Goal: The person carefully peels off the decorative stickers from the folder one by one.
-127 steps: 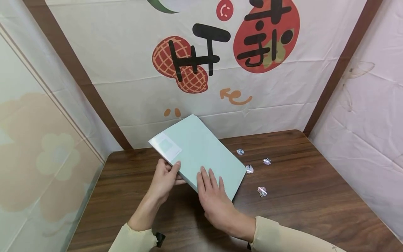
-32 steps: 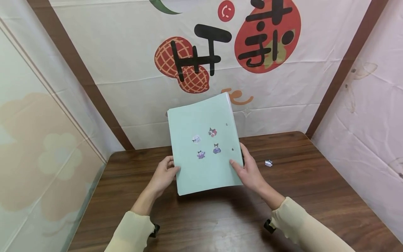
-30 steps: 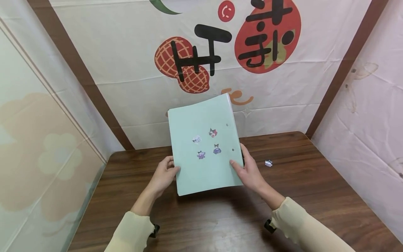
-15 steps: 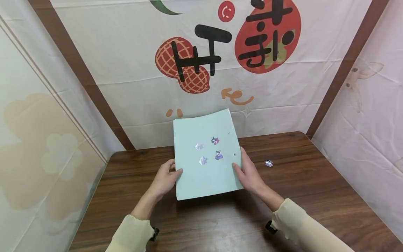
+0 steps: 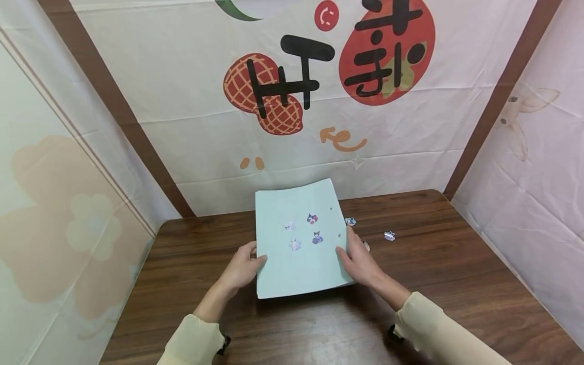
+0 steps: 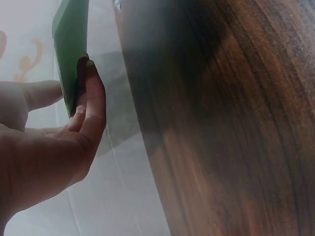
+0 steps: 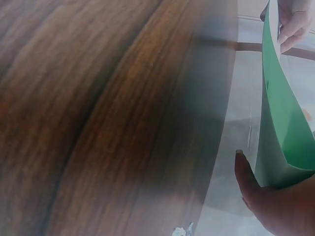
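Observation:
A mint-green folder [image 5: 301, 271] is held above the table in the head view, tilted with its far edge towards the back cloth. Several small cartoon stickers [image 5: 317, 238] sit around the middle of its cover. My left hand [image 5: 239, 266] grips the left edge, thumb on top; in the left wrist view its fingers [image 6: 96, 98] lie behind the folder [image 6: 71, 44]. The right edge is in my right hand [image 5: 362, 263], thumb on the cover and most fingers hidden beneath. In the right wrist view the folder [image 7: 283, 123] shows a gap between its covers.
On the wooden table [image 5: 456, 284], right of the folder, lie a loose shiny sticker [image 5: 389, 236] and another sticker [image 5: 350, 221] partly covered by the folder. A third sticker [image 5: 366, 246] peeks out by the right hand. A printed cloth [image 5: 401, 147] hangs behind.
The folder, earlier showing its labelled side, has been turned over to the stickered side. Over the last second both hands have lowered it and tilted it flatter, uncovering loose stickers at its right.

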`<state>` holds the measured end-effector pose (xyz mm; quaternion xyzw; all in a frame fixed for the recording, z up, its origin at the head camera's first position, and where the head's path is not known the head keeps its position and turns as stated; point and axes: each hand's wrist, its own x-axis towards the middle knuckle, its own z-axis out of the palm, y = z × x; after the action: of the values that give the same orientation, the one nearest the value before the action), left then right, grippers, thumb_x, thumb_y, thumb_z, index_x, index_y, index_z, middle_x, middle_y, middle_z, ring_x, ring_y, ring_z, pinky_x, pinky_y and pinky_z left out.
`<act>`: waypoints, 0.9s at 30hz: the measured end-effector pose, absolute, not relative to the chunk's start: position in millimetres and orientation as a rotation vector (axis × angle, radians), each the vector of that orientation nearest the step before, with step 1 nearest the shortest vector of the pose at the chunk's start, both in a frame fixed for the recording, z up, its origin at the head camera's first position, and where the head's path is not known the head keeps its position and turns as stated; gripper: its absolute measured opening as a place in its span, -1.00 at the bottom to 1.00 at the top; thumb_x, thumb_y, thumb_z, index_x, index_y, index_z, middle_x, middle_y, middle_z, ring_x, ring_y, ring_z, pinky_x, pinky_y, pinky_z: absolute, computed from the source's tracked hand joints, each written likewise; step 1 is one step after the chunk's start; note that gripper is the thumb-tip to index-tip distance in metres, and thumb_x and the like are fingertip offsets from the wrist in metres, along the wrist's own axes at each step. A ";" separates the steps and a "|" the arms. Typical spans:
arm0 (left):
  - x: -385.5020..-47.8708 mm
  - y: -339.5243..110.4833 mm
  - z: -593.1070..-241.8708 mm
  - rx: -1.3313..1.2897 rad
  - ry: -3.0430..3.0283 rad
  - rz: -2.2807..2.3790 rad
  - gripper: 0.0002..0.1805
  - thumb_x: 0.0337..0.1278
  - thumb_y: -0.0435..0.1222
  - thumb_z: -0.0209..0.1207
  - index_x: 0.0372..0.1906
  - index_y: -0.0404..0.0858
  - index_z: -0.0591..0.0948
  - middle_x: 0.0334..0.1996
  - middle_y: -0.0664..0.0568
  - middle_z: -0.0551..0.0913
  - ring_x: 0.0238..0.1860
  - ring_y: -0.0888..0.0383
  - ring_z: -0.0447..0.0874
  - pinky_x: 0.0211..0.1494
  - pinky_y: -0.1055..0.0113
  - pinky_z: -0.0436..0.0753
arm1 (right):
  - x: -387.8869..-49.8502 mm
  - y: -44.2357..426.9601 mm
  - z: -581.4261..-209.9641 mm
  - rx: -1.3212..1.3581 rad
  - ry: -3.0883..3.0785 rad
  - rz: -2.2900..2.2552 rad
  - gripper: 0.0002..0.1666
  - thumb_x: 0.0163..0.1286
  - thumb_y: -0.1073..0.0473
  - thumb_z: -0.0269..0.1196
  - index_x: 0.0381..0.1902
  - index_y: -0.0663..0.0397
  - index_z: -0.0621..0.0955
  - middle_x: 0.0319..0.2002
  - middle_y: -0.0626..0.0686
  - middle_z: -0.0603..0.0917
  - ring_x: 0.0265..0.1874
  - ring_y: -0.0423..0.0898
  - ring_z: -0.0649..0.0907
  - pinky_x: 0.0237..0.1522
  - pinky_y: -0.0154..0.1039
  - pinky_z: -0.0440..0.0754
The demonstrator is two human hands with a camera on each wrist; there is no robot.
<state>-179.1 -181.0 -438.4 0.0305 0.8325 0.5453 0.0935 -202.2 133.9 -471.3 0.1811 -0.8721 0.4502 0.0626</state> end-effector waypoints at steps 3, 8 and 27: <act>-178.7 -179.0 -441.8 0.076 2.473 1.601 -0.57 0.50 -0.45 0.02 0.34 -0.57 0.39 -0.02 -0.25 0.73 -0.21 0.06 0.74 -0.13 0.20 0.67 | -200.4 133.9 -475.5 0.563 -2.658 1.367 -0.22 0.53 0.38 0.08 0.52 0.60 0.01 0.29 0.56 0.38 0.32 0.34 0.42 0.35 0.26 0.36; -180.0 -176.7 -451.0 0.049 2.502 1.538 -0.61 0.47 -0.47 0.03 0.27 -0.60 0.43 -0.11 -0.22 0.73 -0.23 0.08 0.70 -0.14 0.22 0.66 | -197.3 135.6 -483.7 0.576 -2.720 1.335 -0.18 0.52 0.39 0.05 0.49 0.71 -0.11 0.43 0.66 0.13 0.48 0.43 0.19 0.48 0.28 0.15; -177.5 -172.5 -474.7 0.033 2.564 1.328 -0.71 0.37 -0.48 0.11 0.11 -0.54 0.55 -0.20 -0.14 0.70 -0.28 0.12 0.56 -0.20 0.27 0.57 | -196.9 140.5 -501.5 0.610 -2.742 1.257 -0.20 0.42 0.40 0.14 0.43 0.75 0.05 0.28 0.64 0.38 0.34 0.40 0.41 0.39 0.25 0.33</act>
<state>-177.5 -172.5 -474.7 0.0114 0.8808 0.4562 0.1266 -196.9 140.5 -501.5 0.1980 -0.8905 0.4084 0.0322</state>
